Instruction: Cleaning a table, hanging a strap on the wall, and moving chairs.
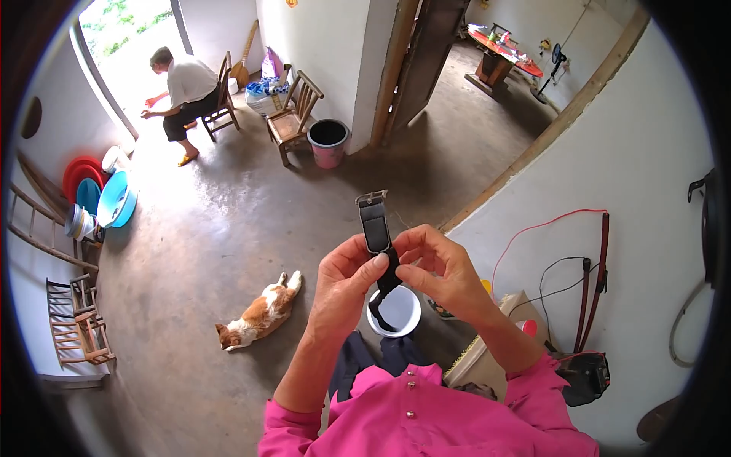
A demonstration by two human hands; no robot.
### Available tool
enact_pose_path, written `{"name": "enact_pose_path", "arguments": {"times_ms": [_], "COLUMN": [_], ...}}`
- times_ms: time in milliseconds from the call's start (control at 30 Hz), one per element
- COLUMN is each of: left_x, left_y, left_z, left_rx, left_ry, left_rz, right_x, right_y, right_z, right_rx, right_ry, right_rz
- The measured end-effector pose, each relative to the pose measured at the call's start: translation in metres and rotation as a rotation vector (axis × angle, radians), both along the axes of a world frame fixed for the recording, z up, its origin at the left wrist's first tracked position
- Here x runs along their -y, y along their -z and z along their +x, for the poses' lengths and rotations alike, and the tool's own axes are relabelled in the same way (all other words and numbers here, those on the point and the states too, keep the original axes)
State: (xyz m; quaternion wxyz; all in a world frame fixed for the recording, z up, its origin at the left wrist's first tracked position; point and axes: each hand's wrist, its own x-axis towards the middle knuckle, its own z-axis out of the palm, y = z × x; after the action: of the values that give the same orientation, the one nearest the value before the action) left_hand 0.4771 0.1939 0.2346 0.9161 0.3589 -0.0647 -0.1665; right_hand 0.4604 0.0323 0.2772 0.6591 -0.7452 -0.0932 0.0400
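A black strap with a metal buckle (pixel 374 223) is held up in front of me, its buckle end pointing away. My left hand (pixel 354 274) pinches it between thumb and fingers just below the padded part. On the other side, my right hand (pixel 437 265) has its thumb and fingers bent at the strap's edge; whether it grips the strap is hard to tell. The strap's dark tail hangs down over a white bucket (pixel 406 308), which stands on the floor near my legs.
A white-and-orange cat (pixel 260 317) lies on the floor at left. Beyond, a person (pixel 191 83) sits by the doorway. A wooden chair (pixel 288 123) and pink bin (pixel 328 145) stand ahead. Basins (pixel 117 200) lean left. A cardboard box (pixel 485 354) and black bag (pixel 588 377) are at right.
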Motion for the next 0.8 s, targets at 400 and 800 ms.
{"name": "enact_pose_path", "arguments": {"times_ms": [400, 800], "left_x": [-0.007, -0.006], "left_y": [-0.011, -0.003], "left_z": [-0.01, -0.012], "left_rx": [0.019, 0.043], "left_ry": [-0.124, -0.22], "left_rz": [0.09, 0.065], "right_x": [-0.022, -0.032], "right_y": [0.008, 0.008], "right_z": [0.007, 0.002], "right_rx": [-0.122, 0.047], "right_ry": [0.09, 0.155], "right_rz": [0.197, 0.07]}}
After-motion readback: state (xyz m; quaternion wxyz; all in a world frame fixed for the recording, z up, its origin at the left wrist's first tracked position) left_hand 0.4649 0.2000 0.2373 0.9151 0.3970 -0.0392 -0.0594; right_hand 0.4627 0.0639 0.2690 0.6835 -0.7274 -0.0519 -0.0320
